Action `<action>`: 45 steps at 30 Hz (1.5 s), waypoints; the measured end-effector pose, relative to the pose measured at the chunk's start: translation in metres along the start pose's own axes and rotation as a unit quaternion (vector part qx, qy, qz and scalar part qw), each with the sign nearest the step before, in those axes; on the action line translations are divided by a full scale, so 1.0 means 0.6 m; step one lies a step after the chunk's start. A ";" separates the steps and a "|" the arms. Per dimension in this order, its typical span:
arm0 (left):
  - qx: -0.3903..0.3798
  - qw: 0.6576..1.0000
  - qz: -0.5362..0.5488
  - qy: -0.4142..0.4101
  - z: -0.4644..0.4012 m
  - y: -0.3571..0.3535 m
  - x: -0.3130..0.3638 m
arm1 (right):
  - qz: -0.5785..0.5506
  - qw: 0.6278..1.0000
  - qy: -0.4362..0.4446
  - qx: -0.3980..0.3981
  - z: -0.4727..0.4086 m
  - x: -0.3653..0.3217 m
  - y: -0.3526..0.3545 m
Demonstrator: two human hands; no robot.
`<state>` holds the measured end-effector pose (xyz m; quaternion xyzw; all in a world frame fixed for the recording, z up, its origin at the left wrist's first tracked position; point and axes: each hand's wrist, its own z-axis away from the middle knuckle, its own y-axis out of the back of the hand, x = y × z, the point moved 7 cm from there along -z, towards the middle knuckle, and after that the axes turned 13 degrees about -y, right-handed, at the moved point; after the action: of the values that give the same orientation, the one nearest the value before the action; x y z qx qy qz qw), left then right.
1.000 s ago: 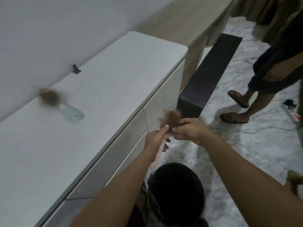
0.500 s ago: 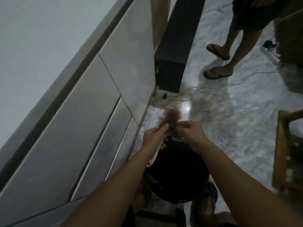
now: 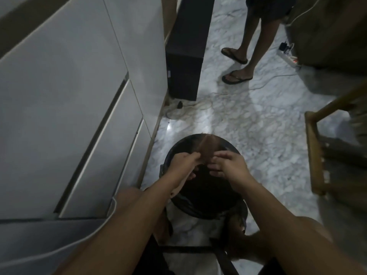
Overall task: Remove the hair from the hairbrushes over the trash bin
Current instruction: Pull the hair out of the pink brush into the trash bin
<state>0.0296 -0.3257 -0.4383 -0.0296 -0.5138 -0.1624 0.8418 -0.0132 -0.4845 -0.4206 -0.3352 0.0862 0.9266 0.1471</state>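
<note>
A round black trash bin (image 3: 234, 203) with a dark liner stands on the marble floor directly below my hands. My left hand (image 3: 183, 165) is closed on a hairbrush whose head is packed with brown hair (image 3: 207, 150); the handle is hidden under my palm. The brush is blurred and held over the bin's far half. My right hand (image 3: 228, 165) hovers just right of the hair with its fingers spread and curled, holding nothing that I can see.
White drawer fronts (image 3: 89, 116) rise on the left. A dark cabinet (image 3: 184, 62) stands beyond them, with cables on the floor. Another person's legs in sandals (image 3: 238, 76) are ahead. A power strip (image 3: 288, 56) lies far right, and a wooden chair (image 3: 317, 155) stands at the right.
My view has tilted down from the countertop to the bin. Both hands moved lower over the bin opening. My right hand has come off the hair and its fingers have spread.
</note>
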 end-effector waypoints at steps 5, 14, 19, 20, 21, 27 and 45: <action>-0.019 0.999 -0.001 0.030 -0.005 -0.013 -0.011 | 0.056 0.996 0.046 0.045 -0.008 -0.002 0.026; -0.055 0.997 -0.055 0.019 -0.054 -0.018 0.010 | 0.255 0.939 0.164 0.161 -0.030 -0.054 0.036; -0.056 0.988 -0.144 -0.011 -0.080 -0.024 0.005 | 0.299 0.932 0.170 0.115 -0.053 -0.055 0.033; -0.058 0.985 -0.162 -0.016 -0.083 -0.023 0.004 | 0.312 0.927 0.177 0.109 -0.053 -0.059 0.031; -0.059 0.982 -0.177 -0.019 -0.085 -0.019 0.002 | 0.326 0.921 0.184 0.109 -0.053 -0.061 0.028; -0.049 0.970 -0.232 -0.045 -0.079 0.024 0.001 | 0.343 0.915 0.198 0.080 -0.052 -0.074 0.002; -0.066 0.928 -0.357 -0.078 -0.055 0.047 0.006 | 0.320 0.922 0.205 0.077 -0.054 -0.073 -0.020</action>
<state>0.0682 -0.3071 -0.4473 0.0880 -0.5423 -0.4830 0.6818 0.0419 -0.4907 -0.4178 -0.4604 0.2881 0.8256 -0.1531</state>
